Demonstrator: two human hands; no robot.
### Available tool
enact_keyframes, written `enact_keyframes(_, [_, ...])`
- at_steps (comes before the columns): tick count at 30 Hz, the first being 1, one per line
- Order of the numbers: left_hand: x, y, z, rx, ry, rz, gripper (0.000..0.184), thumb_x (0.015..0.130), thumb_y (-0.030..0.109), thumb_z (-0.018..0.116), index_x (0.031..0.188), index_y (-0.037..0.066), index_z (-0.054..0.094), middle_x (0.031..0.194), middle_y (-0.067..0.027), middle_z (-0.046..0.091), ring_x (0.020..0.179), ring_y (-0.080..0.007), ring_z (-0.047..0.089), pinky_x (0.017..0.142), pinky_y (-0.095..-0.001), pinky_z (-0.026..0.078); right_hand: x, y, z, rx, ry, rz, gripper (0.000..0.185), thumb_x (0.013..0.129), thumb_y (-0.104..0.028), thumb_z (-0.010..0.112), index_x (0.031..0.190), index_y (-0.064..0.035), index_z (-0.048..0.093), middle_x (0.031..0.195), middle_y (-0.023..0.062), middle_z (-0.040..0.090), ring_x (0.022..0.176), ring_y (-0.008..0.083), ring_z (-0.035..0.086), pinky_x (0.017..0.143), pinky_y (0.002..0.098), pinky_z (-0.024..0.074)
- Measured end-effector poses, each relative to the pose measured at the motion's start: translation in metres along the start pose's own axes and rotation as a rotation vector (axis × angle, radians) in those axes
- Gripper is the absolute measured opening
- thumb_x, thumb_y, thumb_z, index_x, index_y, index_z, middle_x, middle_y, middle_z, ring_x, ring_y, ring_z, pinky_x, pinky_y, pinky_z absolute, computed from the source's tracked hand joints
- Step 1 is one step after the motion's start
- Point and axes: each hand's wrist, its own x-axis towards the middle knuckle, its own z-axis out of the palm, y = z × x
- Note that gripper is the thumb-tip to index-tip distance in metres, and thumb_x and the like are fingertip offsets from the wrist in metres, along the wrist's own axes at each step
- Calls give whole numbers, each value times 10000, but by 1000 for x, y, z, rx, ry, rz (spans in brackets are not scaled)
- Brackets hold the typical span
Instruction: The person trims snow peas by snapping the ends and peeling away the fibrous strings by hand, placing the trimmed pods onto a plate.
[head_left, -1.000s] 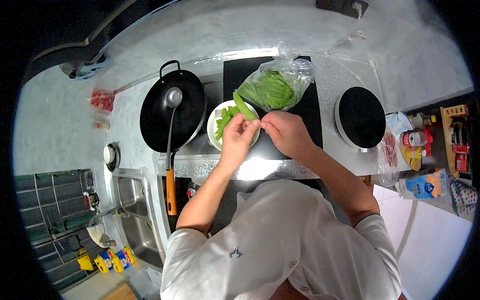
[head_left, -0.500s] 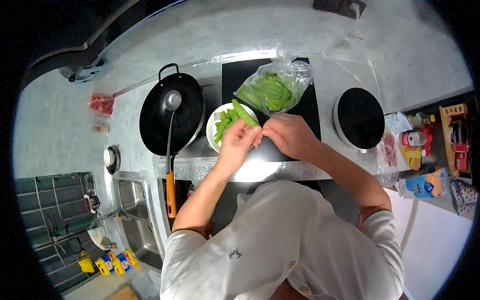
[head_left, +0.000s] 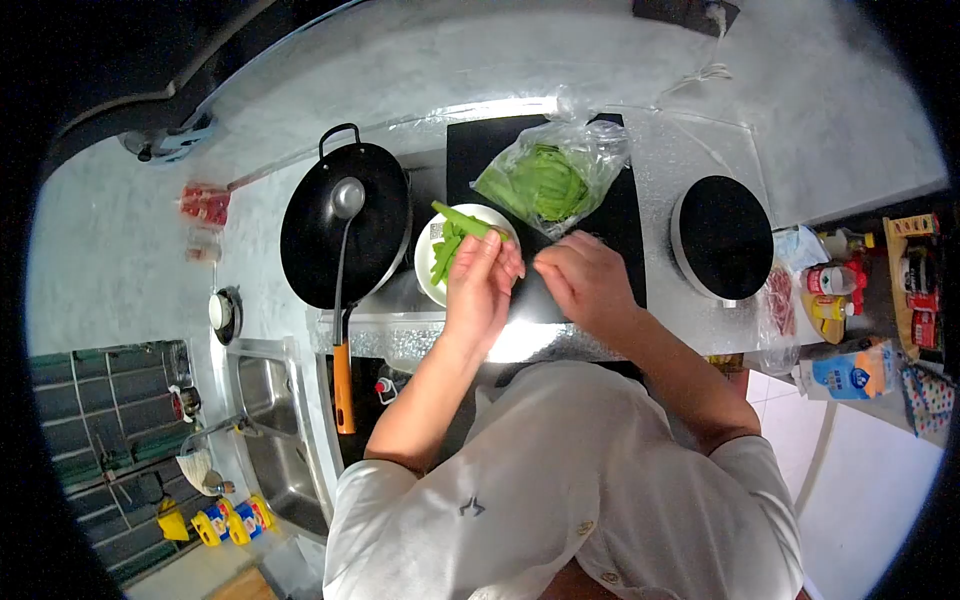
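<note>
Over the white bowl (head_left: 425,264), the left hand (head_left: 479,290) pinches a green pod (head_left: 459,219) (probably light, crisp and snappable, best held gently near one end), while the right hand (head_left: 590,285) curls closed nearby, anything inside impossible to tell.

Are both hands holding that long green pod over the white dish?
No, only the left hand grips the long green pod, while the right hand is apart from it, its fingers curled.
</note>
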Motion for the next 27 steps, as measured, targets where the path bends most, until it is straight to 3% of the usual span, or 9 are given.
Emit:
enact_keyframes(4, [-1, 6, -9, -59, 14, -75, 120, 1010, 217, 560, 980, 100, 561, 878, -24, 574, 783, -132, 524, 708, -267, 435, -22, 36, 6, 12, 145, 36, 99, 830, -59, 684, 900, -50, 614, 813, 114, 632, 751, 316, 621, 672, 408, 507])
enact_keyframes(6, [0, 6, -13, -70, -14, -98, 112, 1009, 215, 560, 989, 105, 567, 876, -22, 575, 787, -130, 529, 706, -268, 439, -33, 59, 9, -129, 57, 167, 107, 834, -66, 684, 918, -48, 622, 873, 112, 641, 801, 319, 623, 710, 414, 511])
enact_keyframes(10, [0, 6, -15, -35, 29, -97, 99, 1009, 197, 565, 958, 112, 563, 847, -5, 598, 759, -109, 539, 715, -269, 444, -44, 81, 17, -297, -7, 155, 116, 833, -63, 687, 942, -55, 648, 925, 100, 649, 867, 311, 621, 751, 416, 513])
enact_keyframes(13, [-2, 2, -12, 152, 126, -31, 90, 997, 176, 587, 954, 97, 594, 837, 1, 618, 749, -98, 553, 709, -254, 445, -42, 80, 16, -480, -225, 215, 143, 838, -66, 685, 980, -61, 681, 964, 95, 655, 932, 301, 613, 799, 414, 511])
enact_keyframes(15, [-3, 0, -11, 300, 140, 49, 83, 986, 150, 604, 942, 83, 622, 825, 6, 631, 734, -83, 555, 704, -232, 443, -33, 65, 20, -186, 63, 173, 157, 855, -88, 686, 1007, -52, 695, 954, 103, 660, 896, 286, 636, 765, 377, 524])
enact_keyframes(22, [-5, -8, -4, 368, 134, 114, 88, 983, 127, 603, 921, 69, 624, 800, 12, 616, 726, -71, 537, 695, -222, 435, 9, -6, 7, 449, 12, 391, 153, 892, -97, 680, 1010, 1, 674, 909, 96, 685, 790, 152, 666, 654, 278, 513])
enact_keyframes(23, [-5, -10, -3, 355, 143, 115, 96, 985, 129, 599, 916, 66, 622, 797, 11, 612, 726, -72, 534, 690, -223, 432, 11, -7, 9, 447, 13, 391, 153, 892, -97, 680, 1010, 1, 674, 909, 96, 685, 790, 152, 666, 654, 278, 513])
enact_keyframes(25, [-6, -11, -2, 339, 151, 117, 104, 987, 130, 595, 912, 63, 620, 794, 11, 608, 726, -74, 531, 686, -224, 430, 15, -8, 11, 359, 25, 393, 140, 884, -172, 672, 913, -35, 667, 841, 116, 685, 764, 276, 681, 690, 356, 527])
enact_keyframes(27, [-6, -11, -2, 390, 136, 127, 128, 995, 138, 585, 900, 59, 618, 783, 7, 606, 712, -78, 529, 679, -223, 430, 14, -5, 15, 385, 44, 417, 139, 881, -171, 674, 905, -35, 659, 827, 113, 683, 750, 283, 678, 681, 364, 526])
